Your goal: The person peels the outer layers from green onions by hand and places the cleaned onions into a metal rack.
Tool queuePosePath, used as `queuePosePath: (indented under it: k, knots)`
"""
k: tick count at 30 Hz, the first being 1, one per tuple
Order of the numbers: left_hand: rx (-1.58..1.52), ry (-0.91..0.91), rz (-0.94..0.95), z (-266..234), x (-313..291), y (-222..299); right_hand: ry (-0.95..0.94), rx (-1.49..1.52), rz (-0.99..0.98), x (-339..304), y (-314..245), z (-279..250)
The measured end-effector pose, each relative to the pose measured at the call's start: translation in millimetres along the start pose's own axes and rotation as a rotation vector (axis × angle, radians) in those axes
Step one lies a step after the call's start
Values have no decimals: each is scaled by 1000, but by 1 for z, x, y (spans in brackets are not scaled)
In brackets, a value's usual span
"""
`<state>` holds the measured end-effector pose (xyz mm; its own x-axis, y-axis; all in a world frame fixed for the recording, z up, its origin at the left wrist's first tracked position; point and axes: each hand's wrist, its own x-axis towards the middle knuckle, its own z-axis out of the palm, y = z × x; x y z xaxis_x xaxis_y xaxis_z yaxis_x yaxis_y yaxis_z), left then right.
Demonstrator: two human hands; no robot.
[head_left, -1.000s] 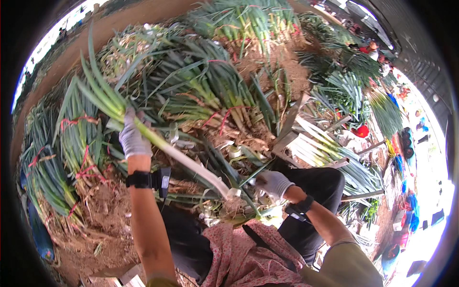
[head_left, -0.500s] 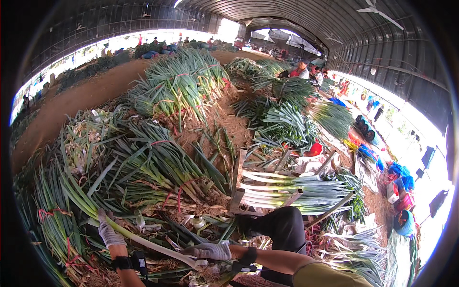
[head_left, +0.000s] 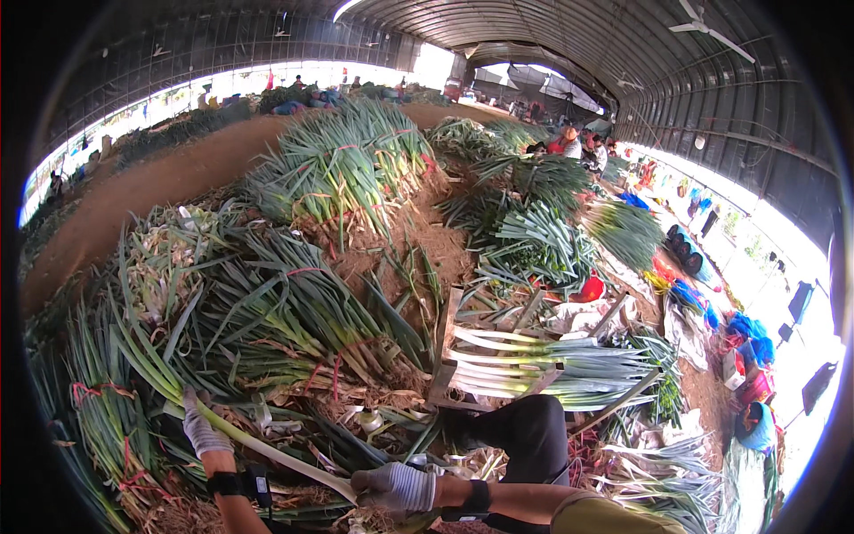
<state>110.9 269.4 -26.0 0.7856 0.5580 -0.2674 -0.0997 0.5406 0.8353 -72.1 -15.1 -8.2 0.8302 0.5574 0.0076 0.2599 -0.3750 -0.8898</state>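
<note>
A long green onion point(head_left: 276, 456) slants across the lower left, its leaves up and to the left and its white root end toward the middle. My left hand point(head_left: 205, 429), in a pale glove, is wrapped round its stalk where green turns to white. My right hand point(head_left: 398, 489), gloved too, is closed at the root end, where its fingers hide the tip. Beneath lie loose leaves and peelings. Right of my knee point(head_left: 525, 427), a wooden rack point(head_left: 442, 378) holds a row of cleaned green onions point(head_left: 569, 360), white ends toward the left.
A bundle of green onions point(head_left: 98, 418) tied with red string lies at the far left. Another tied bundle point(head_left: 302, 294) is ahead, with a big pile point(head_left: 356, 165) behind it. Trimmed leaves point(head_left: 667, 481) are heaped at the lower right. People point(head_left: 569, 144) sit farther back beside a red bowl point(head_left: 589, 289).
My right hand has shifted slightly right and down and closed round the root end, which showed below its fingers before. The left hand keeps its grip. The view has tilted slightly.
</note>
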Motion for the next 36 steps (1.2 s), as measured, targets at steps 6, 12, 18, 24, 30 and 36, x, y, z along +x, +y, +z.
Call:
queuePosePath:
  k: [6,12,18,24,30,36]
  knots:
    - [-12,-8,-49,-4,-1,14,124,67,-132,6,0,18]
    - [-112,-56,-47,-1,-10,20,211,-54,-307,10,-13,19]
    - [-183,-40,-99,-1,-1,-9,318,-443,-453,28,-19,8]
    - [-41,-18,1,-14,25,-19,340,-629,-555,40,-38,10]
    - [-164,-42,-51,-18,32,-20,260,-467,-642,41,-67,27]
    - [-163,-57,-196,-3,1,3,335,-35,-609,37,-77,33]
